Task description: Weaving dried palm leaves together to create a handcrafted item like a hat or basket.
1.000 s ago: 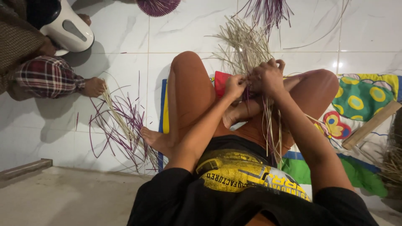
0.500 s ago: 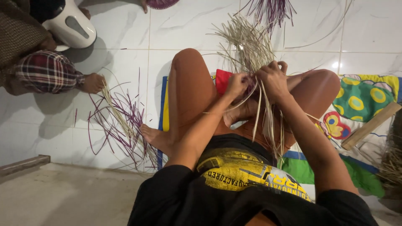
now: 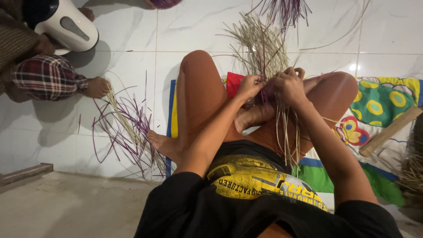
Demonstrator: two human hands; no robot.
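I sit cross-legged on a bright patterned mat. My left hand and my right hand are close together above my legs, both gripping a bundle of thin pale and purple straw strands. The strands fan out upward past my fingers and hang down over my lap. A small purple woven part shows between the hands, mostly hidden by my fingers.
Another person in a plaid sleeve at the upper left touches loose purple and pale strands on the white tiled floor, next to a white appliance. A wooden stick lies on the mat at right. More purple strands lie at the top.
The loose strands that swung out below my hands half a second ago now hang straight down. My hands stayed together at the bundle, shifting slightly.
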